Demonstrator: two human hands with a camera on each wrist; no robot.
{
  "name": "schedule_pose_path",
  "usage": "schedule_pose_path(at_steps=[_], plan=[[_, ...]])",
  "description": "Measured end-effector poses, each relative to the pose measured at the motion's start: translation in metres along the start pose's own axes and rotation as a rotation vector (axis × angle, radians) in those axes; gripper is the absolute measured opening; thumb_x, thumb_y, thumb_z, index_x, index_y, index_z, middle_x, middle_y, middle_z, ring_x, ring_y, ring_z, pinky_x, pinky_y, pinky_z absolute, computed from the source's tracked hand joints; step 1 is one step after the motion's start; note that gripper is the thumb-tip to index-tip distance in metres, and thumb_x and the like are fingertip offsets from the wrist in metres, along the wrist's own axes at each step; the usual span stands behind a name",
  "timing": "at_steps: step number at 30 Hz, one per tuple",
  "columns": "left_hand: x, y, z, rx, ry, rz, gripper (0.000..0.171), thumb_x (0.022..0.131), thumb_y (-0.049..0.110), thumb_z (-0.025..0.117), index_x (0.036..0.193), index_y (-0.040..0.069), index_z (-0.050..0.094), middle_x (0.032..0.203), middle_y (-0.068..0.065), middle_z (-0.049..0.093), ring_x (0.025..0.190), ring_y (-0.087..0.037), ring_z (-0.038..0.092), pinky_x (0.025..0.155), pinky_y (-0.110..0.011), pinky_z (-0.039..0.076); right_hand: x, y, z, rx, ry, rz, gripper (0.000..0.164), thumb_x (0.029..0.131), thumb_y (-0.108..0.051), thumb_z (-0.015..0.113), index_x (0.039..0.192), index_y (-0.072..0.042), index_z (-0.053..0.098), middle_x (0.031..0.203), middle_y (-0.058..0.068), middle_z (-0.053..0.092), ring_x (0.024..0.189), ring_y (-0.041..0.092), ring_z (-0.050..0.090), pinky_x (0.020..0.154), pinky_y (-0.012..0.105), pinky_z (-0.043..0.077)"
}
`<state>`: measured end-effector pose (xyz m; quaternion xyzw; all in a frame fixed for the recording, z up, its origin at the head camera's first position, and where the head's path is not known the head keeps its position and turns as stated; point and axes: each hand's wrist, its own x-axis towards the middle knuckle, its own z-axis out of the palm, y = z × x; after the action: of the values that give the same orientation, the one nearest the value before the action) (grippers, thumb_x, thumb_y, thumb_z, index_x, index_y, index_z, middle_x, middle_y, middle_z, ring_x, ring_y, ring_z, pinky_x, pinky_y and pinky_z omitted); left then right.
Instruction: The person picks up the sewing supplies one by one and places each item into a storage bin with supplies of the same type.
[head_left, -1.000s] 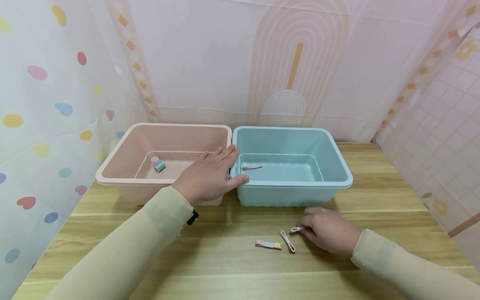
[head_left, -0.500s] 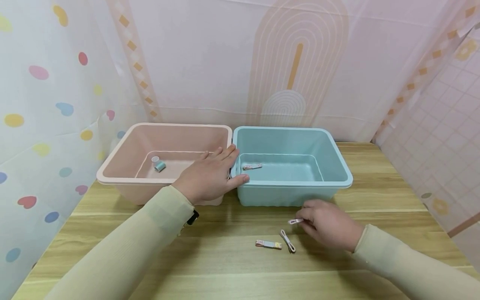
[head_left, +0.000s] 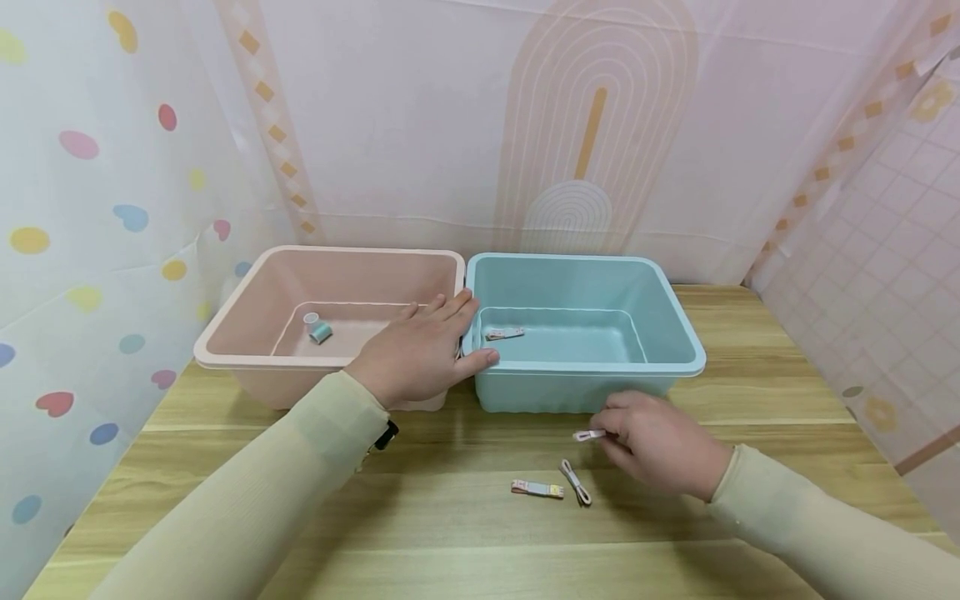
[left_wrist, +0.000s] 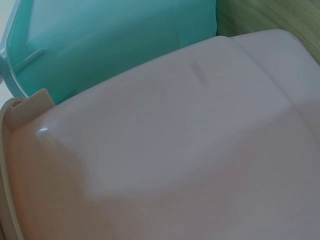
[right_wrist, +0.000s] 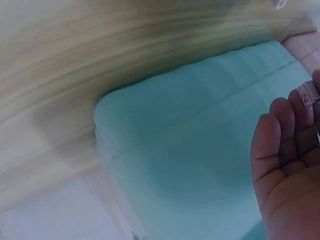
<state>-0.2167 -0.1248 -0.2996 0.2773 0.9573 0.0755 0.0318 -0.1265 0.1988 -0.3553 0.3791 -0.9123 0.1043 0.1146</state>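
Nearest, on the wood-grained bench (head_left: 450, 533), two tape measures are laid near each other: a flat folded tape measure (head_left: 537, 489), printed in red, pale blue and yellow, and a looped tape measure (head_left: 572, 477), set aslant and turned on its edge. Between them and the bins a strip of bench is left for movement, and more bench is seen along the right.

In that strip, before the turquoise bin's front wall, a held tape measure (head_left: 593, 433) is pinched in the grip of the right hand (head_left: 656, 443), clamped between thumb and fingers; its looped end is left protruding leftward. A red "2" is shown on its white band in the right wrist view.

Farther on, the meeting rims are covered by the left hand (head_left: 420, 346): its fingers are extended, the grip is apart and nothing is held. Both forearms are covered by cream sleeves (head_left: 255, 500).

Smooth plastic, rounded corners and flared rims are shared by the pink bin (head_left: 262, 362) and the turquoise bin (head_left: 585, 367), set side by side. In the pink one a white spool (head_left: 311, 318) and a teal thread spool (head_left: 321, 333) are contained; in the turquoise one, a folded tape (head_left: 506, 333) is laid near the left wall.

Behind, the bench is bounded by a creased, printed fabric backdrop (head_left: 405, 108).
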Motion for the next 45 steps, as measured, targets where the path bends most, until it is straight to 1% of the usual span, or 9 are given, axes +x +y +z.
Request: schedule_pose_path(at_steps=[8, 15, 20, 25, 34, 38, 45], plan=[[0.000, 0.000, 0.000, 0.003, 0.003, 0.003, 0.092, 0.103, 0.075, 0.035, 0.169, 0.012, 0.023, 0.177, -0.006, 0.019, 0.163, -0.037, 0.023, 0.132, -0.060, 0.017, 0.005, -0.001, -0.006, -0.012, 0.042, -0.043, 0.012, 0.084, -0.002, 0.082, 0.091, -0.011, 0.078, 0.082, -0.008, 0.062, 0.073, 0.003, 0.052, 0.066, 0.025, 0.051], [0.000, 0.000, 0.000, -0.006, -0.004, 0.002, 0.092, 0.103, 0.075, 0.035, 0.169, 0.012, 0.022, 0.178, -0.006, 0.018, 0.163, -0.037, 0.022, 0.132, -0.060, 0.016, 0.009, -0.004, -0.012, -0.001, 0.066, -0.057, 0.013, 0.084, 0.000, 0.082, 0.091, -0.011, 0.079, 0.080, -0.008, 0.060, 0.073, 0.002, 0.050, 0.066, 0.024, 0.050], [0.001, 0.000, 0.000, -0.003, -0.005, 0.000, 0.092, 0.103, 0.075, 0.035, 0.169, 0.012, 0.022, 0.178, -0.006, 0.019, 0.163, -0.037, 0.022, 0.132, -0.060, 0.016, 0.011, -0.007, -0.016, -0.020, 0.085, -0.060, 0.015, 0.084, -0.001, 0.083, 0.092, -0.012, 0.078, 0.079, -0.009, 0.058, 0.072, 0.002, 0.048, 0.065, 0.024, 0.048], [0.001, 0.000, 0.000, -0.003, -0.003, 0.001, 0.092, 0.103, 0.075, 0.036, 0.169, 0.012, 0.022, 0.178, -0.006, 0.019, 0.163, -0.038, 0.022, 0.132, -0.060, 0.016, 0.013, -0.008, -0.020, -0.029, 0.111, -0.084, 0.017, 0.083, -0.001, 0.084, 0.093, -0.013, 0.078, 0.081, -0.009, 0.059, 0.073, 0.002, 0.049, 0.065, 0.023, 0.048], [0.001, 0.000, 0.000, -0.002, 0.002, 0.005, 0.092, 0.103, 0.075, 0.035, 0.169, 0.012, 0.023, 0.177, -0.007, 0.019, 0.163, -0.038, 0.023, 0.132, -0.060, 0.017, 0.018, -0.007, -0.027, -0.030, 0.146, -0.115, 0.019, 0.082, 0.000, 0.083, 0.095, -0.013, 0.078, 0.085, -0.008, 0.064, 0.076, 0.004, 0.056, 0.068, 0.026, 0.052], [0.001, 0.000, 0.000, 0.000, 0.002, 0.005, 0.092, 0.103, 0.074, 0.036, 0.169, 0.012, 0.023, 0.177, -0.007, 0.020, 0.162, -0.038, 0.023, 0.132, -0.060, 0.017, 0.020, -0.006, -0.029, -0.040, 0.157, -0.114, 0.018, 0.082, -0.001, 0.083, 0.094, -0.013, 0.078, 0.084, -0.008, 0.063, 0.075, 0.004, 0.056, 0.068, 0.026, 0.053], [0.001, 0.000, 0.000, 0.003, 0.001, 0.004, 0.092, 0.104, 0.074, 0.036, 0.169, 0.011, 0.023, 0.177, -0.008, 0.020, 0.162, -0.038, 0.024, 0.132, -0.060, 0.017, 0.024, -0.007, -0.037, -0.036, 0.148, -0.096, 0.018, 0.084, -0.001, 0.082, 0.096, -0.013, 0.078, 0.086, -0.008, 0.065, 0.077, 0.006, 0.059, 0.069, 0.028, 0.055]])
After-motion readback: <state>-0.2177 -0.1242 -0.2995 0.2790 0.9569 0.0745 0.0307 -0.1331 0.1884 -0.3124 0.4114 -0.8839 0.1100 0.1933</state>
